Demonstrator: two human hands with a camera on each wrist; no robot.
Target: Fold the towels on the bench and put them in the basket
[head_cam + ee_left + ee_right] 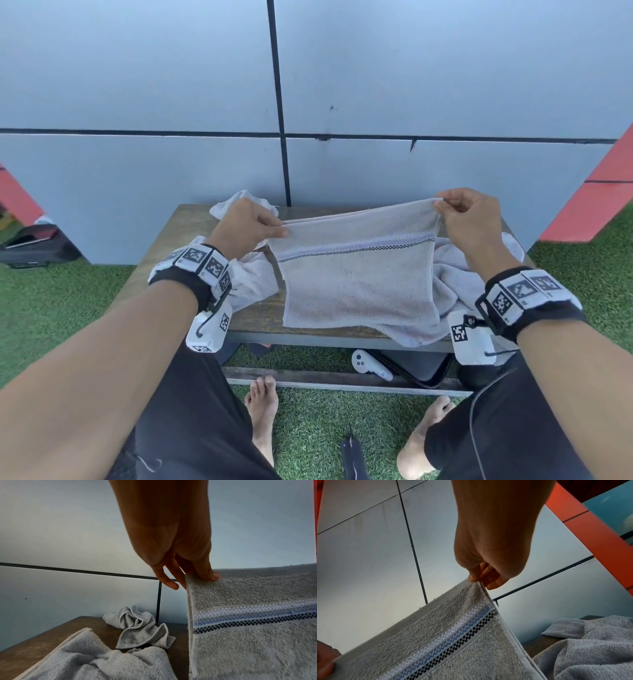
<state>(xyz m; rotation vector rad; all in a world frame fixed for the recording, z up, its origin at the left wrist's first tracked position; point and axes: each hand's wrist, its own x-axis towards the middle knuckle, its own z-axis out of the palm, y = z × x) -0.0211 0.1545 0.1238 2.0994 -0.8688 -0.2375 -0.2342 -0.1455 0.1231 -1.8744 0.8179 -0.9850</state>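
A beige towel [359, 274] with a blue and black checked stripe hangs doubled over the wooden bench [191, 222], its lower edge resting on the bench top. My left hand [253, 222] pinches its upper left corner between thumb and fingers [208, 574]. My right hand [462, 209] pinches the upper right corner [475, 578], held a little higher. The same towel [257, 628] fills the right of the left wrist view and the lower part of the right wrist view [436, 642]. No basket is in view.
A crumpled small towel [137, 627] lies at the bench's back left, another grey towel [85, 660] at its left front. A larger grey towel [462, 284] is heaped at the right. Under the bench lie a white controller [370, 365] and a dark case [421, 370]. Green turf surrounds my bare feet.
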